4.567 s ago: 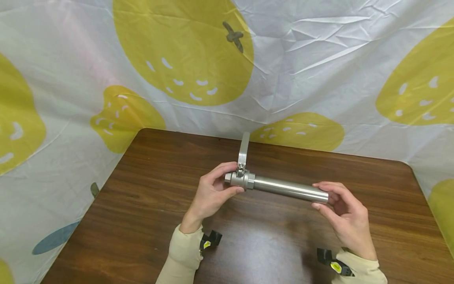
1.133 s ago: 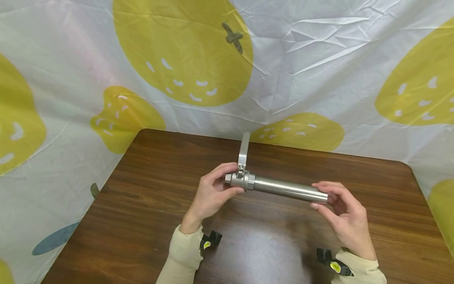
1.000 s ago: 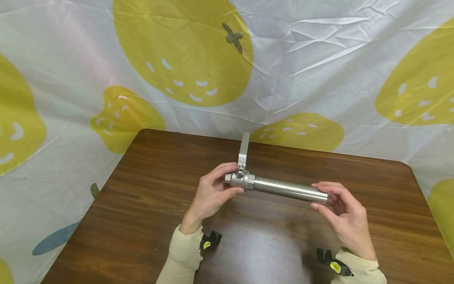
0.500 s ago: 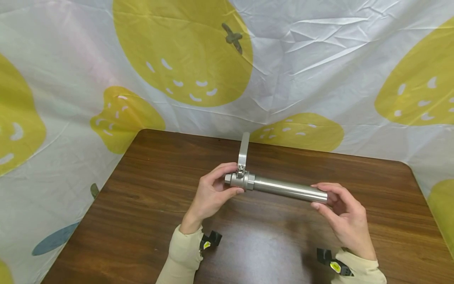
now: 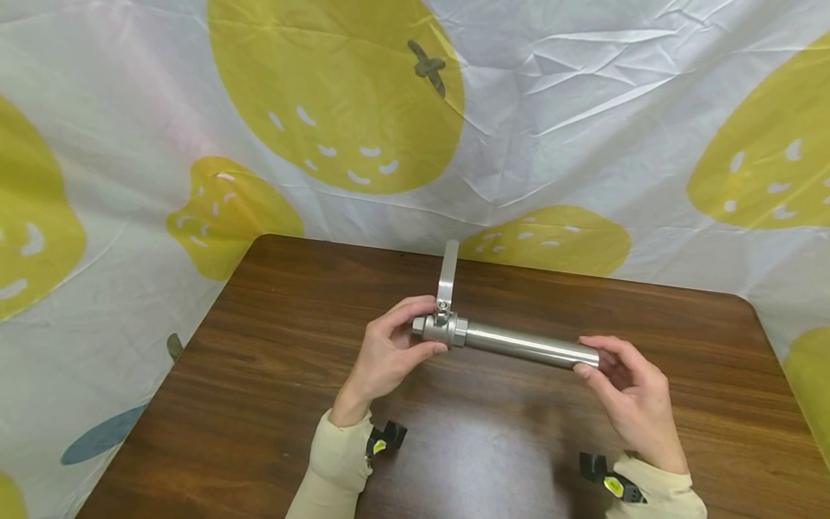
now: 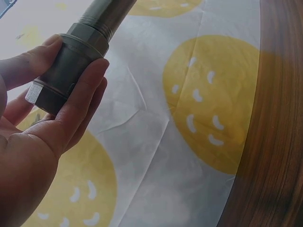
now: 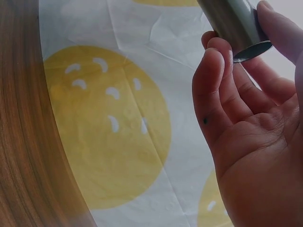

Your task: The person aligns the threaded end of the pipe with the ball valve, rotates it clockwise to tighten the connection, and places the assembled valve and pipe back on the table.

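A steel ball valve with a flat lever handle is joined to a shiny metal pipe, held up over the table. My left hand grips the valve body, thumb below and fingers behind it. In the left wrist view, the pipe's thread shows in part above the valve's hex end. My right hand holds the pipe's free end between thumb and fingers. The right wrist view shows that end as an open tube, with fingers curled beside it.
A brown wood-grain table lies beneath both hands. A white cloth with yellow fruit prints hangs behind the table and along its sides. Each wrist wears a black camera strap.
My right hand's fingers and thumb have shifted slightly on the pipe's end, a little toward its tip. The left hand and the valve stay nearly where they were.
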`<action>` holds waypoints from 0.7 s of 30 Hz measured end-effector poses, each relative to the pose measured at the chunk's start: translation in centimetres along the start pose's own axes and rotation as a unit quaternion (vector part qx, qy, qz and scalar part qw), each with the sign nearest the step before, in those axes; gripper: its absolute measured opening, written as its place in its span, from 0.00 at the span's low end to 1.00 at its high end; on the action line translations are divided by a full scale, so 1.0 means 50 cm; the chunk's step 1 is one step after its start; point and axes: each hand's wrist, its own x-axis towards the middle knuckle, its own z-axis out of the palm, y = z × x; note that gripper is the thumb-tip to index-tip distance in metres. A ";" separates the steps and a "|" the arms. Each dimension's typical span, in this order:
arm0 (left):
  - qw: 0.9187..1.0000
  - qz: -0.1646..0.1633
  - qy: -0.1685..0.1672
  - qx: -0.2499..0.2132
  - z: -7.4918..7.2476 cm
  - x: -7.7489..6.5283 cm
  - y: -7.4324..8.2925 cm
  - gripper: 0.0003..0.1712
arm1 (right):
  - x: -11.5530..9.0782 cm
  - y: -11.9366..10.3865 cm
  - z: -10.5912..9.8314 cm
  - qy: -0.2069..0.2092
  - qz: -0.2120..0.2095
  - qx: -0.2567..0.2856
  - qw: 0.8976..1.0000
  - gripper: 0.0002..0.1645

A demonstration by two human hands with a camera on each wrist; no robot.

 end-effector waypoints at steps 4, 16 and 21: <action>1.000 0.006 -0.002 -0.001 0.000 0.001 0.000 0.31 | -0.001 0.000 -0.001 0.002 0.001 -0.042 0.999 0.22; 1.000 0.009 -0.004 -0.003 0.000 0.001 0.000 0.30 | 0.000 0.008 -0.005 0.000 0.004 0.005 1.000 0.21; 1.000 0.001 -0.004 0.001 -0.001 0.000 0.001 0.29 | 0.001 0.006 -0.002 0.001 -0.001 0.079 0.997 0.23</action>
